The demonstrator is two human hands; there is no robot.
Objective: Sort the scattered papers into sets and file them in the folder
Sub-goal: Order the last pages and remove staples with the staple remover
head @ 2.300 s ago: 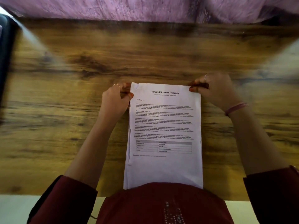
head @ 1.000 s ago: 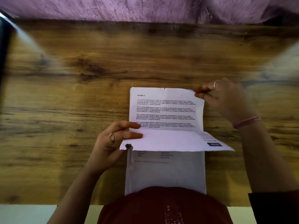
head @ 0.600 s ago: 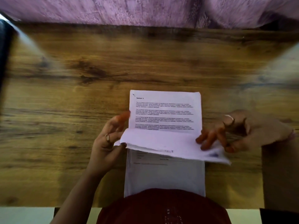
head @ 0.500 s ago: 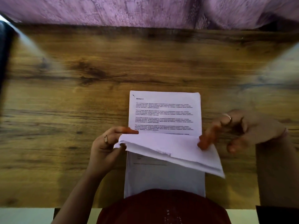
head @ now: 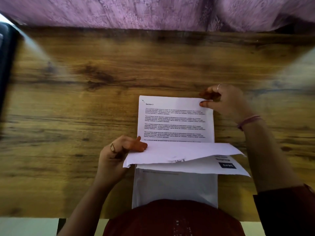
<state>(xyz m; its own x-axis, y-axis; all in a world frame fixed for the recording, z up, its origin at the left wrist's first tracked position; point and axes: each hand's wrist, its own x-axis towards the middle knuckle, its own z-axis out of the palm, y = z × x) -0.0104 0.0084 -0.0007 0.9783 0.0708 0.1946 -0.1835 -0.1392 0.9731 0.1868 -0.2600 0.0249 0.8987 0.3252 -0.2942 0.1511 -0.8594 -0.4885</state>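
Observation:
A stack of white printed papers (head: 175, 121) lies on the wooden table in front of me, its exposed page headed "Section 3". Two upper sheets (head: 184, 154) are folded back toward me across the middle of the stack. My left hand (head: 117, 152) pinches the left edge of these folded-back sheets. My right hand (head: 226, 101) pinches the top right corner of the "Section 3" page. The stack's near end (head: 175, 188) runs under my red garment. No folder is in sight.
The wooden table (head: 85, 99) stretches wide to the left and beyond the papers. A purple cloth (head: 153, 12) hangs along its far edge. Something dark (head: 6, 68) stands at the far left edge.
My right hand let go of the folded-back sheets and moved up to the top right corner of the page. The folded sheets have flattened under my left hand.

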